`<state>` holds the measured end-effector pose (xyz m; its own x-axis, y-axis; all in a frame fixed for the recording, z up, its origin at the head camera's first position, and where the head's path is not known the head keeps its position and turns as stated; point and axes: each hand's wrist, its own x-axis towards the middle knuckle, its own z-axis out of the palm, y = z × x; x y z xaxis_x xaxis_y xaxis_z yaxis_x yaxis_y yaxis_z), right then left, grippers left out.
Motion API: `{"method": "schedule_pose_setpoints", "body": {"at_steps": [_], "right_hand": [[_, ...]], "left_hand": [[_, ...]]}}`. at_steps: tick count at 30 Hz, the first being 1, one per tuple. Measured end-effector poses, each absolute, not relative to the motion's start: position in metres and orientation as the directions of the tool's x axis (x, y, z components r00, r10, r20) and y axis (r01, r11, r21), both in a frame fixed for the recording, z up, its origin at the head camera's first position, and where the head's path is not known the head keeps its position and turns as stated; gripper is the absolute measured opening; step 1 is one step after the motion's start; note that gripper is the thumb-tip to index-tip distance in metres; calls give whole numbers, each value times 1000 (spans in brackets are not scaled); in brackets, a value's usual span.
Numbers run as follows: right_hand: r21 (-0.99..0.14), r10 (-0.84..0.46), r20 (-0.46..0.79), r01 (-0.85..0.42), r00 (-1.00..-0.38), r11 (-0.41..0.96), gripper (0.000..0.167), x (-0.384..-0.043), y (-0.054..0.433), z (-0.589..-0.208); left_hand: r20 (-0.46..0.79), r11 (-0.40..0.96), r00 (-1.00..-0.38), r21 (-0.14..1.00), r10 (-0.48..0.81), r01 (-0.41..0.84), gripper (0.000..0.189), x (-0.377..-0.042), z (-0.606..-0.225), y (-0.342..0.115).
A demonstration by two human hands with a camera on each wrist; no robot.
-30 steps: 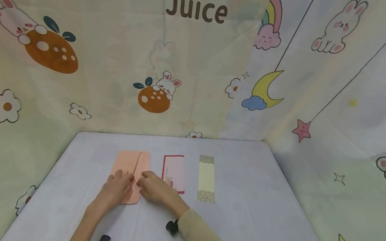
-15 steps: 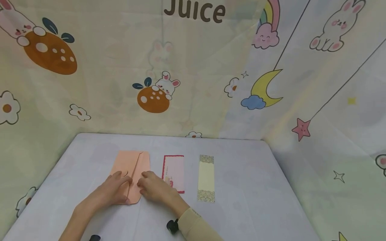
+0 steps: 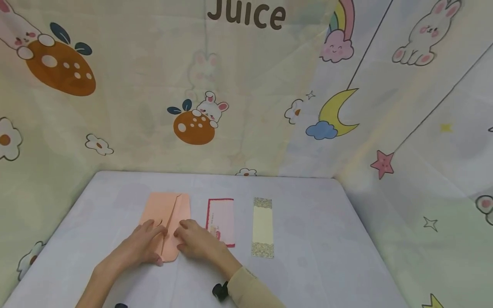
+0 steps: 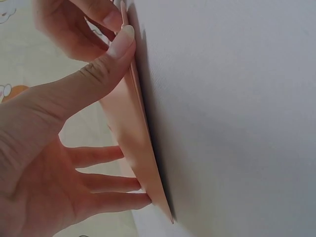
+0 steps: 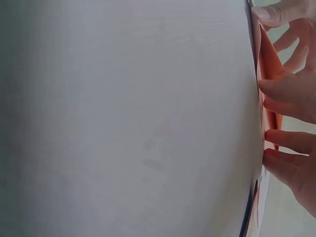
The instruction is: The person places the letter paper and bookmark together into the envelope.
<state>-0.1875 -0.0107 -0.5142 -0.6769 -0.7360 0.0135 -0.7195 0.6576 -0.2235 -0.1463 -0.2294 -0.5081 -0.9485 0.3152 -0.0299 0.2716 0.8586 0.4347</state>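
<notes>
A peach envelope (image 3: 165, 205) is seen lying flat on a white desk (image 3: 316, 239), nearer the desk's left edge than its right, with its long sides running from the far edge toward the near one. A slanting seam is shown along its upper face, and from the right wrist a gap is revealed there, with orange inside. The envelope is touched by both of a person's hands. The left hand (image 3: 144, 244) is spread over its left part, with the fingertips rested on the paper and the thumb laid at the near edge. The right part is pressed by the fingertips of the right hand (image 3: 196, 239), whose fingers are held slightly apart. Just beside that hand, toward the desk's right edge, a pink card (image 3: 223, 218) with a red border is placed, its near left corner hidden by the hand. Farther right, apart from the card, a cream strip (image 3: 263, 224) with glittery ends is laid, roughly parallel to it. The right forearm is covered by a beige sleeve (image 3: 254, 291). Beyond the desk's far edge, a pale backdrop (image 3: 250, 77) is printed with rabbits, flowers and a moon.
</notes>
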Motion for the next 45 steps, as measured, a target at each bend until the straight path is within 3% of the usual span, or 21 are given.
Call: {"method": "schedule_pose_setpoints", "body": {"at_steps": [6,14,18,25,31,39,45], "right_hand": [[-244,-704,-17,-680,-710,692,34,-184,-5,-514],[-303,-582,30,-562,-812,769,38,-188,15,-508],[-313,-482,76,-480,-873,820,41,-191,26,-509],[-329,-255,51,-257,-966,909,66,-196,40,-505],[-344,-156,32,-157,-987,926,79,-197,50,-507],[-349,-99,18,-99,-995,932,89,-197,53,-509],[-335,-63,13,-64,-998,940,105,-199,55,-511]], "left_hand": [[-34,870,-952,416,305,264,67,-146,-509,-228],[-20,875,-955,408,295,261,67,-148,-508,-228],[-43,884,-961,405,274,234,66,-148,-508,-229],[-35,889,-963,394,266,232,69,-149,-507,-234],[-38,886,-962,401,270,232,70,-149,-509,-233],[-41,884,-962,405,271,232,69,-151,-508,-230],[-45,876,-958,420,282,238,68,-153,-510,-227]]}}
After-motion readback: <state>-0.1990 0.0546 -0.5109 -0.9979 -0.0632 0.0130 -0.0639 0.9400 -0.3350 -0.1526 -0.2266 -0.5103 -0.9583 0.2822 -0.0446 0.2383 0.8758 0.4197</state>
